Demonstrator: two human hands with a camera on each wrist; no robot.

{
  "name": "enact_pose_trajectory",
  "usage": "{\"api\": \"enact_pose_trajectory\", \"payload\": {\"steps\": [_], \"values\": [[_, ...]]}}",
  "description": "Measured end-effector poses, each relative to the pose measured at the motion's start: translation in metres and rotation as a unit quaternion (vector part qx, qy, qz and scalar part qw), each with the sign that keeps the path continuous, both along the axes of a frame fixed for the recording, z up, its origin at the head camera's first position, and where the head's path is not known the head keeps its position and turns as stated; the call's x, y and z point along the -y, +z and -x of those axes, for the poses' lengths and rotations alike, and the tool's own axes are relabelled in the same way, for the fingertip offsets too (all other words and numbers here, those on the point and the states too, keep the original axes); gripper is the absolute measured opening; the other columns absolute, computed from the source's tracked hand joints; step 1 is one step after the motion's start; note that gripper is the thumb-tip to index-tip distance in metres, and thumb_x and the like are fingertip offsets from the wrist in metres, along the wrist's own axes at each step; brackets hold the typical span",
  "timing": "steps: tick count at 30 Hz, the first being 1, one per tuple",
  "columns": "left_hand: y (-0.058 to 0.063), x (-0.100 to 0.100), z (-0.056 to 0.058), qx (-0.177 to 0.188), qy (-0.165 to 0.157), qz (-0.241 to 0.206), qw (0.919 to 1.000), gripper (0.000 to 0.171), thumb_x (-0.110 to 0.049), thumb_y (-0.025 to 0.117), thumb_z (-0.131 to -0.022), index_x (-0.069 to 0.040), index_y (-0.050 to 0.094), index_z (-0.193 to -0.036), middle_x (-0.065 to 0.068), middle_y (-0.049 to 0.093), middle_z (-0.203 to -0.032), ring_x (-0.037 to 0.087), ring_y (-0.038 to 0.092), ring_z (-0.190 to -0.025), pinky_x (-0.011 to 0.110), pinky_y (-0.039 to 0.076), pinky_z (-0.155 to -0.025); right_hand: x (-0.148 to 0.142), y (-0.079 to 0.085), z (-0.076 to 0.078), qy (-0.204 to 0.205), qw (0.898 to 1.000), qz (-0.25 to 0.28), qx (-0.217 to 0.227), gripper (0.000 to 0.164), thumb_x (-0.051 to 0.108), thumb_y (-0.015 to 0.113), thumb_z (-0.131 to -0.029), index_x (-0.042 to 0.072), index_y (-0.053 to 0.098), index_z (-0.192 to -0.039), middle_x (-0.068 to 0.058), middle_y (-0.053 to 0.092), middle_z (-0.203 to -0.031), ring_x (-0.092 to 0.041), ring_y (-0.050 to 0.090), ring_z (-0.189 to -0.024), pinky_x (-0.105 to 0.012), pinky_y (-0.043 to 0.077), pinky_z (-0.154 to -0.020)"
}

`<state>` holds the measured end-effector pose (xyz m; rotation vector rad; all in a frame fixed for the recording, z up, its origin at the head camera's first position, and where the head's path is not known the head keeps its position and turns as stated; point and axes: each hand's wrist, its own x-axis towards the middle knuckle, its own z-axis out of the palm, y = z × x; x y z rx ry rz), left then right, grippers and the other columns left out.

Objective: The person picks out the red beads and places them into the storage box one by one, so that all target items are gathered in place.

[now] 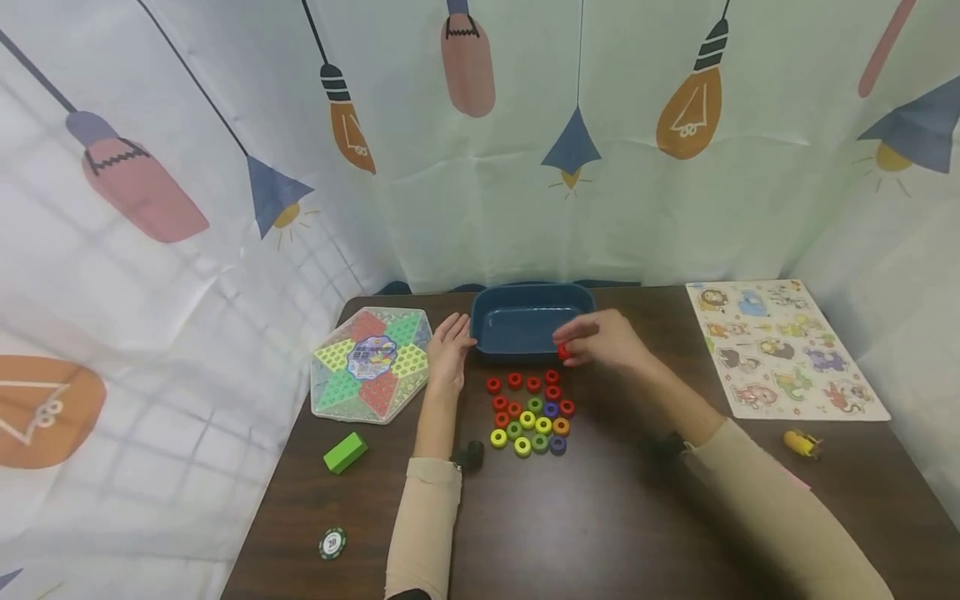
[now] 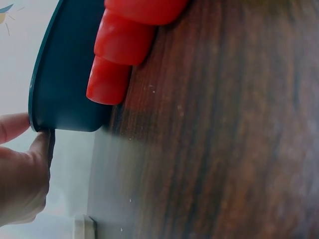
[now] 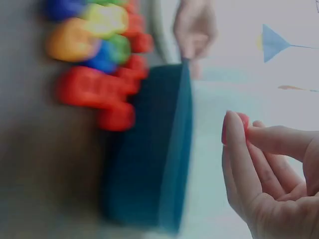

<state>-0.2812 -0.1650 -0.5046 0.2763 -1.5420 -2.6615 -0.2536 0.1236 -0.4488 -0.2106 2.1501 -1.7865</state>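
Observation:
My left hand [image 1: 447, 350] is at the left end of a dark blue tray [image 1: 480, 333]; in the left wrist view its thumb and a finger pinch the tray's rim [image 2: 32, 94]. Over the tray's front right corner, my right hand [image 1: 603, 337] holds a small red ring bead [image 1: 564, 352] between thumb and fingertips. The right wrist view shows the red bead [image 3: 243, 121] mostly covered by the fingers. On the table before the tray lie several ring beads: red beads [image 1: 533, 384] nearest it, then yellow beads [image 1: 522, 447], green, blue and orange ones.
Left of the tray lies a hexagonal checkers board [image 1: 337, 392], with a green block [image 1: 345, 452] and a poker chip [image 1: 332, 543] nearer me. An animal sticker sheet [image 1: 757, 367] and a small yellow figure [image 1: 801, 442] lie at right. A patterned curtain [image 1: 510, 208] hangs behind the table.

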Motion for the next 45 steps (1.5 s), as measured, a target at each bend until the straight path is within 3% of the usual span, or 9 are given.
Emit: {"api": "enact_pose_trajectory", "payload": {"steps": [4, 7, 11, 17, 23, 33, 39, 45], "values": [[-0.002, 0.001, -0.001, 0.005, 0.001, 0.0, 1.0, 0.068, 0.027, 0.049, -0.082, 0.003, 0.038, -0.144, 0.026, 0.038, -0.149, 0.031, 0.039, -0.139, 0.051, 0.035, -0.11, 0.024, 0.03, 0.036, 0.031, 0.999, 0.031, -0.003, 0.023, -0.005, 0.066, -0.088, -0.002, 0.069, -0.11, -0.025, 0.066, -0.115, -0.034, 0.069, -0.097, -0.053, 0.056, -0.083], [-0.005, 0.0, -0.001, 0.011, 0.006, -0.007, 0.9999, 0.067, 0.027, 0.05, -0.081, 0.002, 0.04, -0.142, 0.026, 0.039, -0.149, 0.03, 0.041, -0.138, 0.049, 0.036, -0.11, 0.04, 0.036, 0.061, 0.039, 0.998, 0.033, 0.026, 0.025, -0.007, 0.063, -0.087, -0.004, 0.069, -0.111, -0.026, 0.064, -0.119, -0.031, 0.068, -0.1, -0.051, 0.057, -0.083], [-0.012, -0.002, 0.0, 0.007, 0.018, -0.001, 0.9998, 0.064, 0.026, 0.051, -0.081, 0.002, 0.043, -0.14, 0.026, 0.041, -0.148, 0.028, 0.046, -0.135, 0.045, 0.041, -0.107, 0.06, 0.03, 0.092, 0.042, 0.998, 0.013, 0.047, 0.027, -0.01, 0.062, -0.086, -0.005, 0.068, -0.112, -0.024, 0.064, -0.121, -0.029, 0.068, -0.1, -0.049, 0.057, -0.084], [-0.018, -0.003, 0.003, 0.003, 0.028, 0.014, 0.9995, 0.059, 0.023, 0.052, -0.083, 0.001, 0.046, -0.138, 0.024, 0.045, -0.145, 0.024, 0.051, -0.131, 0.039, 0.044, -0.106, 0.088, 0.008, 0.127, 0.079, 0.995, -0.014, 0.063, 0.033, -0.013, 0.06, -0.085, -0.011, 0.064, -0.118, -0.027, 0.063, -0.121, -0.033, 0.068, -0.1, -0.051, 0.055, -0.087], [-0.018, -0.003, 0.002, 0.001, 0.024, -0.008, 0.9997, 0.058, 0.025, 0.049, -0.085, 0.004, 0.046, -0.138, 0.027, 0.043, -0.146, 0.029, 0.047, -0.134, 0.043, 0.037, -0.111, 0.1, -0.018, 0.139, 0.081, 0.994, -0.041, 0.066, 0.034, -0.016, 0.058, -0.085, -0.012, 0.063, -0.118, -0.029, 0.062, -0.122, -0.035, 0.067, -0.103, -0.05, 0.055, -0.088], [-0.019, -0.008, 0.003, 0.0, 0.018, -0.007, 0.9998, 0.058, 0.025, 0.047, -0.085, 0.009, 0.041, -0.141, 0.028, 0.04, -0.147, 0.029, 0.045, -0.135, 0.046, 0.035, -0.111, 0.109, -0.05, 0.145, 0.004, 0.996, -0.068, 0.053, 0.032, -0.019, 0.061, -0.08, -0.008, 0.07, -0.109, -0.022, 0.07, -0.109, -0.032, 0.072, -0.087, -0.043, 0.06, -0.077], [-0.018, -0.007, 0.005, 0.003, 0.019, -0.002, 0.9998, 0.054, 0.025, 0.05, -0.084, 0.009, 0.047, -0.135, 0.027, 0.045, -0.144, 0.026, 0.051, -0.131, 0.044, 0.039, -0.109, 0.108, -0.053, 0.144, -0.015, 0.996, -0.075, 0.041, 0.034, -0.019, 0.06, -0.079, -0.005, 0.072, -0.108, -0.018, 0.07, -0.109, -0.032, 0.07, -0.093, -0.04, 0.06, -0.079], [-0.017, -0.005, 0.009, -0.003, 0.025, -0.001, 0.9997, 0.054, 0.025, 0.049, -0.084, 0.01, 0.046, -0.136, 0.025, 0.048, -0.141, 0.028, 0.05, -0.131, 0.046, 0.038, -0.109, 0.092, -0.041, 0.14, 0.012, 0.997, -0.072, -0.013, 0.026, -0.006, 0.065, -0.086, 0.0, 0.072, -0.11, -0.013, 0.07, -0.112, -0.028, 0.068, -0.102, -0.043, 0.059, -0.081]]}}
